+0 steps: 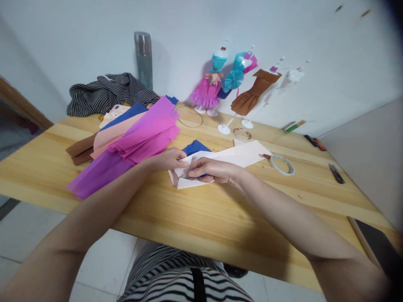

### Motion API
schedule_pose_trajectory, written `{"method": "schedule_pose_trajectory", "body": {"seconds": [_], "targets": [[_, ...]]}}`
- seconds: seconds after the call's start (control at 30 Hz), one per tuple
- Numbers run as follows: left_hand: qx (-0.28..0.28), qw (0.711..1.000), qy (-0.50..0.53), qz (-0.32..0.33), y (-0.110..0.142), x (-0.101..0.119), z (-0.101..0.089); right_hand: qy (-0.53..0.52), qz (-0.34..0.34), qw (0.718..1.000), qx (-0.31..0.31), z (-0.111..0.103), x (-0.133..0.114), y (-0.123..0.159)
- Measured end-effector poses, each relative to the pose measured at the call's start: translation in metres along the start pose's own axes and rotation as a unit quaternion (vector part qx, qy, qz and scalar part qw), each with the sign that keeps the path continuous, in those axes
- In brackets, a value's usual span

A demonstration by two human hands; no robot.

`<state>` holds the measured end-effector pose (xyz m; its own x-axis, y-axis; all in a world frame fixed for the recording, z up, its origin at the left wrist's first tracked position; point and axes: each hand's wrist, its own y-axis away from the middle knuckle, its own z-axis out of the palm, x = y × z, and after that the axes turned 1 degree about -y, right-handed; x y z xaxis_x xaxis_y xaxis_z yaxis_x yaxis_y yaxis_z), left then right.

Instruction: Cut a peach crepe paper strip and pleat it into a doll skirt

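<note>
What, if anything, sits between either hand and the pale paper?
Nothing visible blocks the left hand: its fingers touch the pale paper. The right hand holds what looks like scissors at the paper. The blue piece lies beyond, not between.

Your pale paper strip point(241, 154) looks matt, on a smooth wooden tabletop point(176, 218). Left of the strip you have matt crepe paper point(145, 134) — and, farther back, a thermos point(145, 69) with a shiny metal cap point(143, 43); right of it, a smooth tape roll point(292, 168).
</note>
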<state>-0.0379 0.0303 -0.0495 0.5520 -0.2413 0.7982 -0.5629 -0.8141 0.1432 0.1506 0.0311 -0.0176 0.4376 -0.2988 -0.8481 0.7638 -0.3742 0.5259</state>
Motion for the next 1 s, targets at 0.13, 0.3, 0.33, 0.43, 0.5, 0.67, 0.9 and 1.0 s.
{"method": "schedule_pose_trajectory", "body": {"seconds": [0.13,0.3,0.33,0.43,0.5,0.67,0.9,1.0], "targets": [[0.001,1.0,-0.001,0.005,0.0,0.001,0.0,0.002,0.005,1.0,-0.002,0.0,0.003,-0.001],[0.004,1.0,-0.01,0.005,0.001,0.003,0.0,-0.003,-0.005,1.0,-0.008,0.0,0.003,-0.002],[0.005,1.0,-0.011,0.003,0.001,0.003,0.0,-0.002,-0.011,1.0,-0.011,0.0,0.004,-0.002],[0.006,1.0,-0.014,-0.003,0.001,0.005,0.0,0.007,-0.022,1.0,-0.002,0.001,0.005,-0.003],[0.007,1.0,-0.014,-0.008,0.001,0.005,-0.001,0.022,-0.031,0.999,0.019,0.003,0.005,-0.002],[0.006,1.0,-0.011,-0.014,0.003,0.006,-0.002,0.067,-0.081,0.992,0.066,-0.002,0.004,0.017],[0.041,0.996,-0.08,-0.003,0.007,0.014,0.006,0.293,-0.167,0.878,0.339,-0.019,0.032,0.028],[0.042,0.991,-0.128,0.01,0.01,0.017,0.009,0.382,-0.119,0.839,0.369,-0.025,0.041,0.025]]}}
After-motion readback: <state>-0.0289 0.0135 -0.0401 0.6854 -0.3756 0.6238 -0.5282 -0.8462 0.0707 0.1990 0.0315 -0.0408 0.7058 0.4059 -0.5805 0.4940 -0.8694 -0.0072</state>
